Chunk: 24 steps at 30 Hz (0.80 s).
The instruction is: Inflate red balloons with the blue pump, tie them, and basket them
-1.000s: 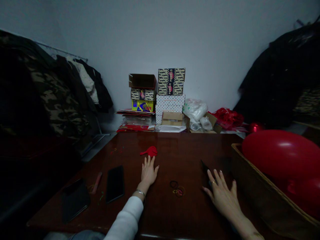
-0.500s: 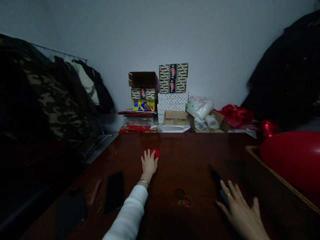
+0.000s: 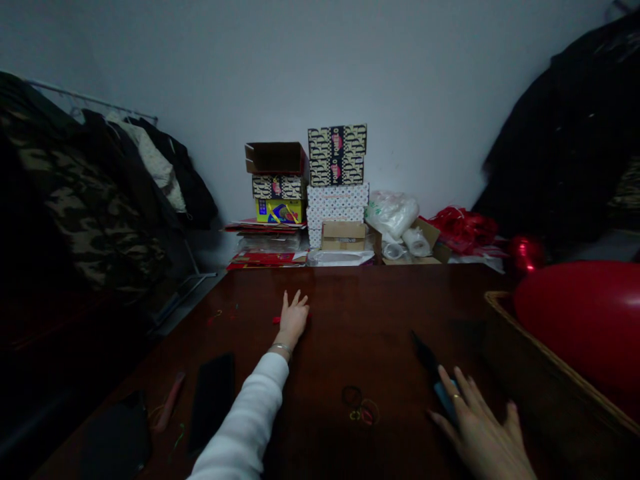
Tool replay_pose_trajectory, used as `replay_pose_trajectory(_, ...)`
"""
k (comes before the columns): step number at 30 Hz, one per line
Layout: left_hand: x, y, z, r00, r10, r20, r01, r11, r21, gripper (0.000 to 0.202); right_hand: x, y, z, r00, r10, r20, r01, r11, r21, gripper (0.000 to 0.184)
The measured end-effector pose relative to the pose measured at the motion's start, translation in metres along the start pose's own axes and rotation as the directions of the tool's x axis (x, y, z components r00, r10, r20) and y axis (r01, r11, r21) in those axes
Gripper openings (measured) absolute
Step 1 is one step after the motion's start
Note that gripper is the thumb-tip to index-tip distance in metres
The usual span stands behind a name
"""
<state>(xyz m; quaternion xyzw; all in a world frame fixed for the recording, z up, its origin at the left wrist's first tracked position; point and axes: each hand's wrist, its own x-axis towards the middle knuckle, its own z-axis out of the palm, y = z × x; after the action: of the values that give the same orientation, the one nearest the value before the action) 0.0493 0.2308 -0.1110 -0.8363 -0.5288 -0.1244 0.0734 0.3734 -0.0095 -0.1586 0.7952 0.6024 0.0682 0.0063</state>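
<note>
My left hand (image 3: 293, 320) lies flat on the dark wooden table (image 3: 350, 313) with fingers spread, covering a small limp red balloon (image 3: 276, 320) of which only a red edge shows at the left. My right hand (image 3: 480, 433) rests open at the lower right, fingers spread over a dark flat object with a blue part (image 3: 440, 383). Several coloured rubber bands (image 3: 361, 407) lie between the two hands.
A wicker basket (image 3: 530, 347) with big inflated red balloons (image 3: 585, 320) stands at the right. Two black phones (image 3: 213, 400) and a pink stick (image 3: 169, 403) lie at the left. Stacked boxes (image 3: 335, 187), plastic bags and red wrapping line the far wall. Hanging coats flank both sides.
My left hand reached forward and came down on the limp red balloon, now almost fully covered. My right hand slid back toward me on the dark object.
</note>
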Motion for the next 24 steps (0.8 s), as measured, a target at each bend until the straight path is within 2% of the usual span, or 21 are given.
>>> replay_pose_trajectory(3, 0.001, -0.003, -0.02, 0.998, -0.051, 0.029, 0.054, 0.987, -0.151, 0.033, -0.001, 0.001, -0.006, 0.999, 0.002, 0.044, -0.002, 1.0, -0.008, 0.067)
replay_pose_trajectory(5, 0.0, -0.005, -0.036, 0.977, -0.172, 0.124, 0.206, 0.912, -0.355, 0.024, -0.003, 0.002, -0.01, 0.997, 0.0, 0.078, -0.001, 1.0, 0.009, 0.068)
replay_pose_trajectory(6, 0.0, -0.007, -0.043, 0.943, -0.271, 0.193, 0.33, 0.832, -0.446, 0.018, -0.005, 0.002, -0.012, 0.996, -0.001, 0.094, -0.001, 1.0, 0.027, 0.069)
replay_pose_trajectory(9, -0.008, -0.011, -0.059, 0.877, -0.378, 0.298, 0.48, 0.724, -0.496, 0.009, -0.009, 0.004, -0.017, 0.992, -0.003, 0.127, -0.008, 0.996, 0.087, 0.073)
replay_pose_trajectory(11, -0.02, -0.013, -0.064, 0.823, -0.416, 0.387, 0.567, 0.649, -0.507, 0.013, -0.011, 0.006, -0.019, 0.99, 0.003, 0.144, -0.018, 0.995, 0.101, 0.075)
replay_pose_trajectory(13, -0.038, -0.013, -0.064, 0.74, -0.425, 0.522, 0.67, 0.532, -0.517, 0.018, -0.013, 0.01, -0.02, 0.988, 0.003, 0.154, -0.019, 0.994, 0.105, 0.076)
replay_pose_trajectory(15, -0.061, -0.008, -0.063, 0.656, -0.383, 0.651, 0.753, 0.391, -0.529, 0.016, -0.014, 0.014, -0.019, 0.989, 0.002, 0.148, -0.02, 0.992, 0.121, 0.075)
replay_pose_trajectory(16, -0.072, -0.005, -0.062, 0.633, -0.349, 0.691, 0.774, 0.319, -0.548, 0.014, -0.014, 0.016, -0.019, 0.99, -0.001, 0.14, -0.018, 0.99, 0.138, 0.073)
replay_pose_trajectory(18, -0.093, 0.005, -0.06, 0.624, -0.308, 0.718, 0.779, 0.187, -0.598, 0.015, -0.014, 0.019, -0.019, 0.991, -0.01, 0.133, -0.013, 0.985, 0.17, 0.068)
replay_pose_trajectory(19, -0.102, 0.011, -0.06, 0.623, -0.298, 0.723, 0.772, 0.088, -0.629, 0.018, -0.015, 0.02, -0.021, 0.992, -0.017, 0.127, -0.006, 0.984, 0.179, 0.065)
replay_pose_trajectory(20, -0.11, 0.018, -0.061, 0.61, -0.283, 0.74, 0.72, -0.191, -0.667, 0.016, -0.015, 0.02, -0.023, 0.993, -0.029, 0.118, 0.007, 0.983, 0.184, 0.063)
replay_pose_trajectory(21, -0.117, 0.025, -0.061, 0.597, -0.26, 0.759, 0.642, -0.413, -0.646, 0.013, -0.016, 0.018, -0.028, 0.994, -0.042, 0.104, 0.021, 0.982, 0.19, 0.06)
replay_pose_trajectory(22, -0.122, 0.031, -0.062, 0.58, -0.241, 0.778, 0.578, -0.552, -0.601, 0.011, -0.017, 0.016, -0.033, 0.995, -0.051, 0.087, 0.034, 0.98, 0.197, 0.059)
replay_pose_trajectory(24, -0.131, 0.044, -0.064, 0.602, -0.244, 0.76, 0.423, -0.71, -0.563, 0.007, -0.021, 0.007, -0.047, 0.995, -0.088, 0.053, 0.073, 0.969, 0.238, 0.06)
